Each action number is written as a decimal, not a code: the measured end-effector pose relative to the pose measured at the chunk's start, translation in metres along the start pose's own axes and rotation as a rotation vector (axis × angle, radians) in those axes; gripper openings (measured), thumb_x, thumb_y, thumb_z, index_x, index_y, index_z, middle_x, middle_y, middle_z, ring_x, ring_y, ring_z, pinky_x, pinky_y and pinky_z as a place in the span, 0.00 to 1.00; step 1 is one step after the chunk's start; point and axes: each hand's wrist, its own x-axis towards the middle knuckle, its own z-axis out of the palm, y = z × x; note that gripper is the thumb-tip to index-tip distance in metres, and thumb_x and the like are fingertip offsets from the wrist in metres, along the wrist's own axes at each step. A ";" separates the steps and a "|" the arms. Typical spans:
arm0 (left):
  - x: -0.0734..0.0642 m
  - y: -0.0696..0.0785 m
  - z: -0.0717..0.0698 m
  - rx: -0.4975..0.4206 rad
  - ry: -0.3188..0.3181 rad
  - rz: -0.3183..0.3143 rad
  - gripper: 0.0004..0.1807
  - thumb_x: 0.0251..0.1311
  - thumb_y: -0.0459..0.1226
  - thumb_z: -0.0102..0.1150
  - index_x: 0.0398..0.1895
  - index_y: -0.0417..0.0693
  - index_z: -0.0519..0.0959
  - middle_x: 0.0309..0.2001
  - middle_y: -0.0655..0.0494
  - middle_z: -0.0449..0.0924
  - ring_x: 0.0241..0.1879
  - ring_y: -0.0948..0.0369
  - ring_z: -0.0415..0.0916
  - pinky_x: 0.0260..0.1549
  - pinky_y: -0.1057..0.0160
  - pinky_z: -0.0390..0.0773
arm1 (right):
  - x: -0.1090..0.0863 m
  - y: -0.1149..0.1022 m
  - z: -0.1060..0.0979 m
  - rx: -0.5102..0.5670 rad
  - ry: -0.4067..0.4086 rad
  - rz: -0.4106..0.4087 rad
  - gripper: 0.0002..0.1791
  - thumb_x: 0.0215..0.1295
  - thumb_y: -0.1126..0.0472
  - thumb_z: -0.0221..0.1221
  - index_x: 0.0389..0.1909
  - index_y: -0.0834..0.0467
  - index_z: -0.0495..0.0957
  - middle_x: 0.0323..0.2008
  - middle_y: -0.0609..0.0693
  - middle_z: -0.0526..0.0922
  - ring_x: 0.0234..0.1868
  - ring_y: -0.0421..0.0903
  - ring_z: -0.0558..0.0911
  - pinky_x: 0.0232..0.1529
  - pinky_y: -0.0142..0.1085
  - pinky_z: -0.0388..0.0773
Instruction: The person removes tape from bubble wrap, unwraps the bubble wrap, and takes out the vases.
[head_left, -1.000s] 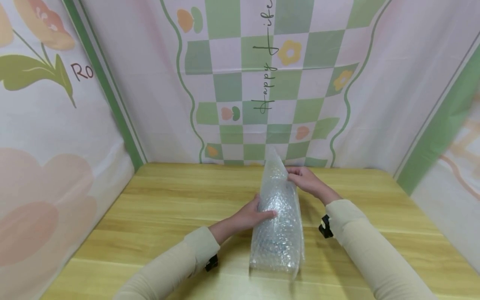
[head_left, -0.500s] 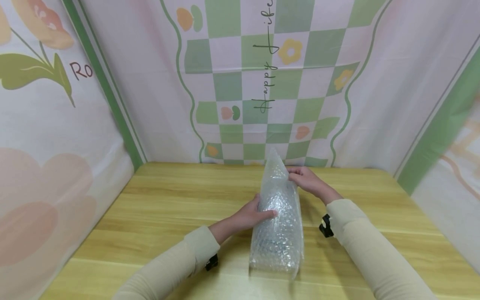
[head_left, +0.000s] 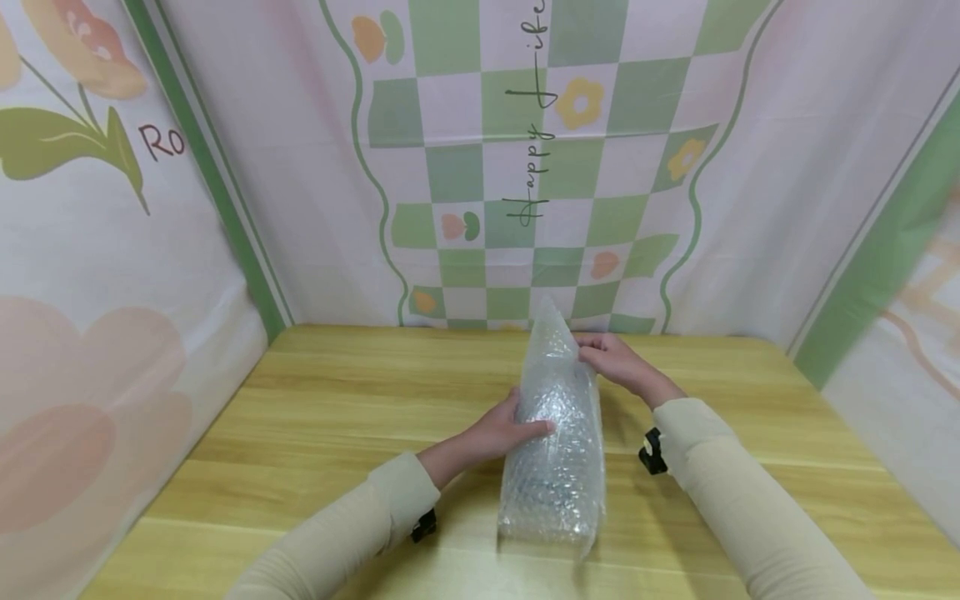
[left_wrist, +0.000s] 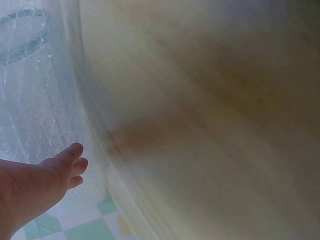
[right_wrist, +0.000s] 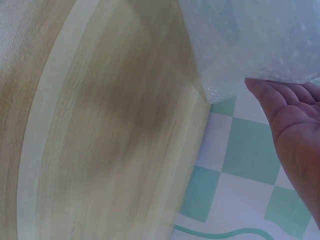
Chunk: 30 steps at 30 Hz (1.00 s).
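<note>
A tall, clear roll of bubble wrap (head_left: 558,492) stands over the middle of the table, its top drawn to a point. Across its left side lies my left hand (head_left: 498,431), thumb on the near face and fingers going behind, gripping it. Higher up, my right hand (head_left: 611,360) pinches the wrap's right edge. In the left wrist view a bluish round rim shows through the bubble wrap (left_wrist: 35,105); what it belongs to is unclear. The right wrist view has my right hand (right_wrist: 295,120) with fingertips at the wrap's edge (right_wrist: 235,45).
The wood-grain table (head_left: 337,400) reaches back to a hanging cloth (head_left: 465,175) with green and white checks. Printed cloths also hang at the left and right. A black wrist mount (head_left: 652,452) shows under the right sleeve, another mount (head_left: 423,525) under the left.
Very little differs. The loose lower right edge of the bubble wrap has drawn in slightly to the left, while both hands keep nearly the same place.
</note>
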 end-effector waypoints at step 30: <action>0.000 -0.007 -0.003 0.018 0.013 0.025 0.53 0.66 0.54 0.61 0.81 0.47 0.39 0.75 0.40 0.54 0.69 0.46 0.60 0.64 0.49 0.67 | -0.026 0.035 -0.020 0.083 0.034 0.043 0.29 0.78 0.61 0.44 0.66 0.81 0.58 0.63 0.77 0.67 0.63 0.68 0.69 0.63 0.53 0.68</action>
